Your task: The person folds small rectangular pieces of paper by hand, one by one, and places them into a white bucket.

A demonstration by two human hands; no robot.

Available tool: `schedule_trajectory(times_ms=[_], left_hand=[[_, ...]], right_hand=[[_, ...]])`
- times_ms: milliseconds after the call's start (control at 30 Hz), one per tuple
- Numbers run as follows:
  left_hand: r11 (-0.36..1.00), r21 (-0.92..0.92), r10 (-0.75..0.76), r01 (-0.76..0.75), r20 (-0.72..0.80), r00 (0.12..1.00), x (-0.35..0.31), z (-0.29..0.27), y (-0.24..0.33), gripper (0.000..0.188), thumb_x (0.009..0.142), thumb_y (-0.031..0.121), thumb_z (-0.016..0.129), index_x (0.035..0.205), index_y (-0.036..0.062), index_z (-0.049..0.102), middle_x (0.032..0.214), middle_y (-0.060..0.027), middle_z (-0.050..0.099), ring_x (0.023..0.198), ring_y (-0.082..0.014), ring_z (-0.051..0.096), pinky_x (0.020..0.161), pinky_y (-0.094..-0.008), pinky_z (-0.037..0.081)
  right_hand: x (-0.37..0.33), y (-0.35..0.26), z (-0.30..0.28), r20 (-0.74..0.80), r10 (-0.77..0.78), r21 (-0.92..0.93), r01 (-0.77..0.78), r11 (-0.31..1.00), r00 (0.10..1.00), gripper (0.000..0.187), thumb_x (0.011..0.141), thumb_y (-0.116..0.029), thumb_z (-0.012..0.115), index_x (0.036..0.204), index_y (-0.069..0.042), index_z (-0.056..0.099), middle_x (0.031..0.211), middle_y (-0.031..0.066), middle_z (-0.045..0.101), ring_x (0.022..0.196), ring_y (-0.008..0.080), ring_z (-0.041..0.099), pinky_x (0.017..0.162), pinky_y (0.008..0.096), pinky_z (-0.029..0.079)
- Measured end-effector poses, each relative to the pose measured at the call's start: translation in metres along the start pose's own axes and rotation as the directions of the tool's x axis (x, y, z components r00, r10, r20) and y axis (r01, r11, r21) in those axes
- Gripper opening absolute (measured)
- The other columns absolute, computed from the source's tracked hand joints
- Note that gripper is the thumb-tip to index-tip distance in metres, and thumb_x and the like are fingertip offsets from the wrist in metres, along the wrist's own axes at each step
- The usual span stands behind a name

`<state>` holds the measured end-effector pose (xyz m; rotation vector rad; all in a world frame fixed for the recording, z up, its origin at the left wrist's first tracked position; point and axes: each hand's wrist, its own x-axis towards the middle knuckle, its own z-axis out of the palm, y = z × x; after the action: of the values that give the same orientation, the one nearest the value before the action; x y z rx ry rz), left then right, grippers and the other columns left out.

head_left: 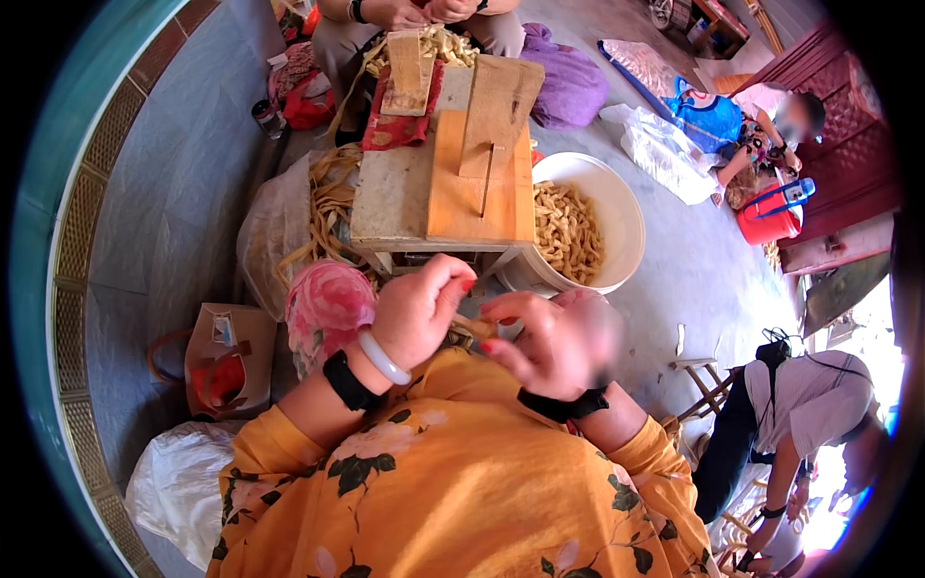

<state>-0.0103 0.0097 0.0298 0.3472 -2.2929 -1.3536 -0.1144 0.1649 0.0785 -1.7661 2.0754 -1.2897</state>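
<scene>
1. Tan strip [472, 328] is held between the hands, over the lap and just short of the counter [385, 207]; it appears pinched by the finger and thumb of the right hand [554, 337].
2. The left hand [424, 308] is bent close beside it, fingers curled; whether the strip is gripped there too cannot be told. If it is held by one hand only, slack could be left and the strip could slip free.
3. If it is pulled too hard or bent too sharply, the strip could be split, since it looks thin and fibrous.
4. A trailing end could be caught on the pale bangle [385, 356] or in the patterned sleeve [279, 443].
5. If it is dropped, it could be lost in the pink floral cloth [332, 303] below the left hand.
6. The loose strips [328, 207] at the counter's left side could be tangled if one were tugged.
7. The white bucket [631, 217], filled with tan pieces [567, 231] and set just right of the counter, could be knocked by a careless forearm, and its contents spilled.
</scene>
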Motion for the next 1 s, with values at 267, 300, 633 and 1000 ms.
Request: schedule_trajectory(times_ms=[267, 300, 633, 1000], left_hand=[[0.985, -0.133, -0.093, 0.114, 0.159, 0.983, 0.012, -0.016, -0.003, 0.008, 0.093, 0.009, 0.055, 0.093, 0.0016, 0.054, 0.077, -0.0015, 0.057, 0.07, -0.01, 0.053, 0.065, -0.0234, 0.045], [0.944, -0.303, -0.061, 0.132, 0.234, 0.97, 0.014, -0.013, -0.021, 0.011, 0.094, 0.012, 0.053, 0.09, 0.0019, 0.055, 0.072, 0.0006, 0.054, 0.064, -0.0081, 0.05, 0.059, -0.0217, 0.042], [0.829, -0.324, -0.349, 0.456, 0.337, 0.874, 0.065, -0.027, -0.035, 0.019, 0.093, 0.02, 0.054, 0.082, 0.0046, 0.057, 0.061, 0.0054, 0.045, 0.054, -0.0033, 0.041, 0.048, -0.0191, 0.032], [0.957, 0.185, -0.213, 0.222, -0.067, 0.975, 0.081, -0.019, -0.049, 0.021, 0.089, 0.02, 0.056, 0.079, 0.0019, 0.056, 0.067, -0.0186, 0.058, 0.06, -0.0342, 0.057, 0.057, -0.0413, 0.044]], right_hand=[[0.009, 0.007, -0.001, 0.108, 0.007, 0.031, -0.011, 0.999, 0.994, 0.019, 0.073, 0.002, 0.064, 0.081, -0.005, 0.048, 0.068, 0.01, 0.054, 0.062, 0.0304, 0.055, 0.054, 0.0381, 0.044], [0.011, 0.009, -0.003, 0.088, 0.089, 0.055, -0.094, 0.994, 0.992, 0.019, 0.074, 0.002, 0.065, 0.081, -0.004, 0.048, 0.068, 0.0095, 0.055, 0.063, 0.029, 0.056, 0.055, 0.0368, 0.045], [0.042, 0.073, 0.005, -0.083, 0.229, 0.038, -0.226, 0.973, 0.97, 0.014, 0.079, 0.001, 0.059, 0.091, -0.005, 0.059, 0.079, 0.0106, 0.059, 0.067, 0.0244, 0.06, 0.059, 0.0322, 0.048], [0.032, 0.135, -0.003, -0.344, 0.144, -0.54, -0.321, 0.778, 0.928, 0.037, 0.072, -0.002, 0.062, 0.108, -0.004, 0.057, 0.105, 0.0137, 0.061, 0.099, 0.0326, 0.057, 0.084, 0.0419, 0.044]])
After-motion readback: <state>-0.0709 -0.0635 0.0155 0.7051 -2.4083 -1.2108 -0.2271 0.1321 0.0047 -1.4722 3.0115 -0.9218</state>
